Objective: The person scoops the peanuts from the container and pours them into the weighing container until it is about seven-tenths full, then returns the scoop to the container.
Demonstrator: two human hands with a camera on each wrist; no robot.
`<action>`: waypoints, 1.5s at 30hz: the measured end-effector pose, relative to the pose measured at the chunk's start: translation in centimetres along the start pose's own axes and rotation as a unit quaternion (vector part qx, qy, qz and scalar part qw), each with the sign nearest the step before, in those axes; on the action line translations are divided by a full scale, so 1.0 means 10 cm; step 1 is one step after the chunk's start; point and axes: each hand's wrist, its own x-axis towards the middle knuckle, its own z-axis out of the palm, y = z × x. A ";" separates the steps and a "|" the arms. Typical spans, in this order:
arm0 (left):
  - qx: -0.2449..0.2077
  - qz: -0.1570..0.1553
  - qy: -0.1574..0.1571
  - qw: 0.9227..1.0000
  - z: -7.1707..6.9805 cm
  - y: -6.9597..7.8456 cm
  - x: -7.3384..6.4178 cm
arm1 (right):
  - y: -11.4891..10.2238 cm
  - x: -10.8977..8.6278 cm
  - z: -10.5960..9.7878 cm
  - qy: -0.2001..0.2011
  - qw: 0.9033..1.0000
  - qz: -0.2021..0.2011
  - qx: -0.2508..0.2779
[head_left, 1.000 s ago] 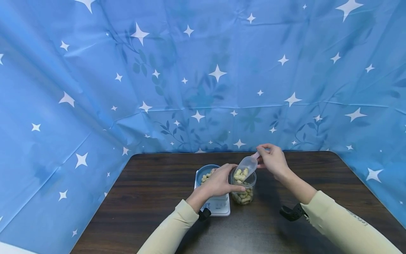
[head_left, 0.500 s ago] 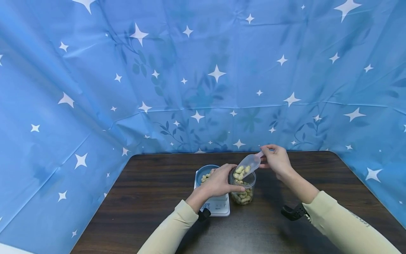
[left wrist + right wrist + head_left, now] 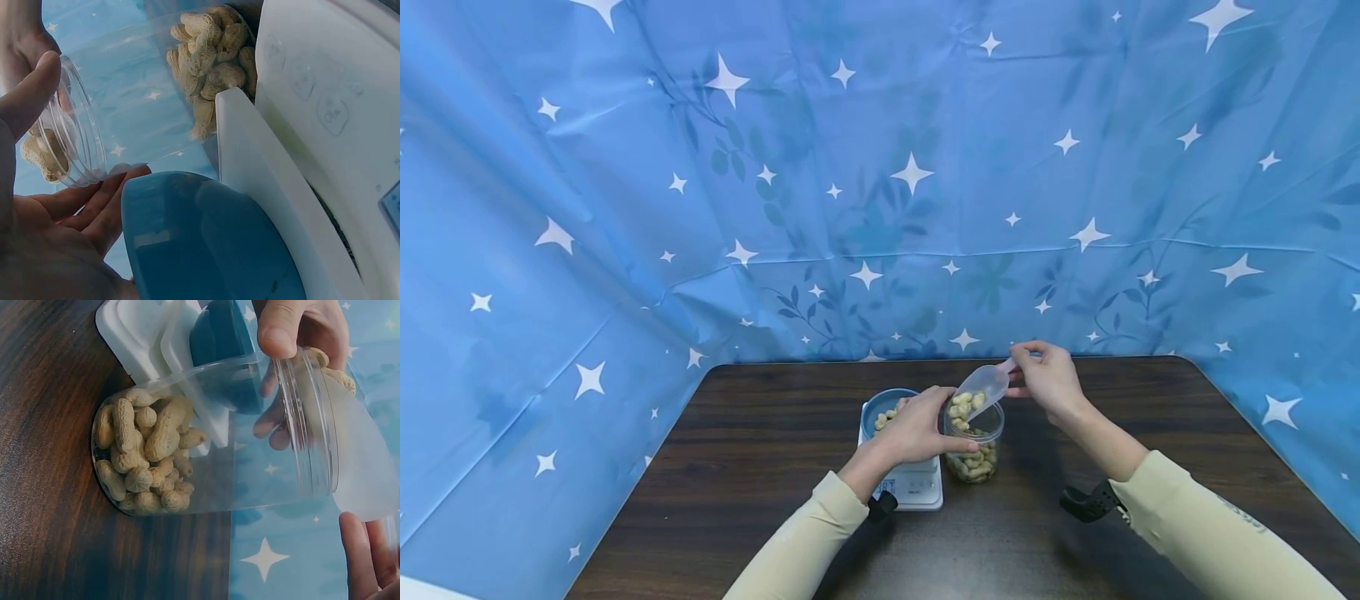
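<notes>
A clear jar (image 3: 212,478) stands upright on the table, with peanuts (image 3: 150,444) filling its lower part. My left hand (image 3: 913,429) grips it near the rim, thumb on the near side and fingers behind. Between thumb and fingers, my right hand (image 3: 1048,382) pinches the pink handle of a translucent scoop (image 3: 990,382). The scoop slopes down to the left across the jar's mouth, and several peanuts (image 3: 964,407) lie in its bowl. In the left wrist view, scooped peanuts (image 3: 47,156) show at the jar's opening.
Left of the jar, a blue bowl (image 3: 194,231) holding peanuts sits on a white kitchen scale (image 3: 922,493); my left hand partly covers both. The dark wooden table (image 3: 760,467) ends at a blue starry curtain (image 3: 850,208) behind.
The scoop in my right hand has shifted slightly right, then back left over the jar's mouth, with peanuts still in it. My left hand and the jar have barely moved.
</notes>
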 end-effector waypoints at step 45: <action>-0.049 -0.037 0.069 0.996 -0.26 -0.42 -0.37 | -0.01 0.12 -0.11 0.021 0.995 0.036 0.096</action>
